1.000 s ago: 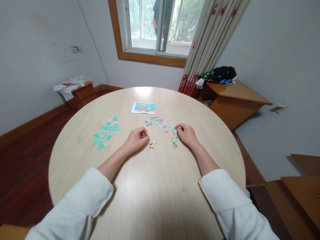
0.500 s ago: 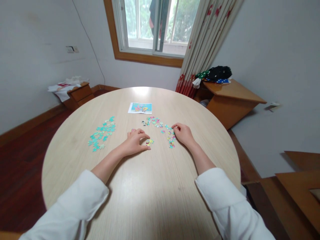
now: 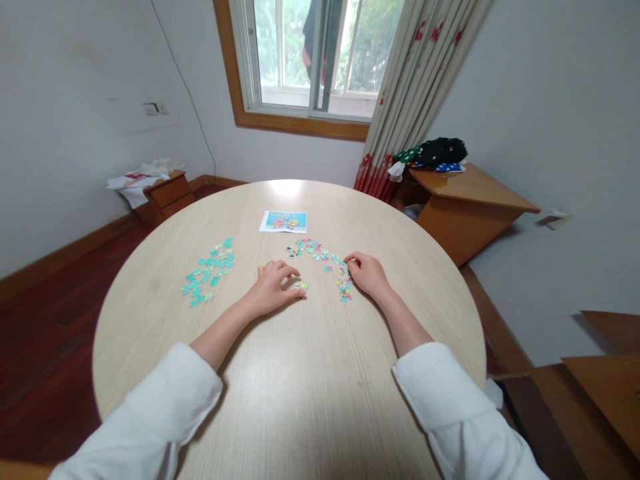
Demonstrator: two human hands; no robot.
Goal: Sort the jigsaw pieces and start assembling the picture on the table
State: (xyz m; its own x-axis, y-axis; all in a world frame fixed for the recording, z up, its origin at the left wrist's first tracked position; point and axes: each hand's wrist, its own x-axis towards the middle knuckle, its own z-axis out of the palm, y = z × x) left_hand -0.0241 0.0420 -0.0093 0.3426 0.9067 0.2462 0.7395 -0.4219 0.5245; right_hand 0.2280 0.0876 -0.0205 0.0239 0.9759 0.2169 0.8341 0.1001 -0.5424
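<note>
Where the tabletop ends: round pale wood-grain table (image 3: 320, 400), curved far rim well beyond all the pieces; near side runs out of frame under white turned-back sleeves (image 3: 165, 393).
Left hand (image 3: 274, 288): released, thumb and forefinger parted around the small flat yellow cluster of puzzle pieces (image 3: 303, 286); thumb tip at its near edge, contact uncertain.
Right hand (image 3: 367, 272): fingertips bent together at the right side of the scattered multicoloured puzzle pieces (image 3: 345, 291); cannot tell whether a piece is pinched.
Room to move: plain wood grain between left hand and the loose spread of flat turquoise puzzle pieces (image 3: 204, 274), more on the near side of both hands; a gap also between yellow cluster and right-hand scatter.
Change over one second: left hand then curled, just left of the yellow cluster; now uncurled, partly hiding it. Right hand keeps to the same spot.
Far middle of table: white-bordered rectangular picture sheet (image 3: 286, 221), blue with pink and yellow figures, lying flat; an arc of small mixed-colour pieces (image 3: 317, 250) just nearer.
Room: wood-framed sliding window (image 3: 285, 53) at far wall, cream-and-red curtain (image 3: 415, 67) right of it; brown wooden cabinet (image 3: 450, 220) far right, bearing dark and spotted cloths (image 3: 443, 153); dark red floor (image 3: 55, 320) left.
</note>
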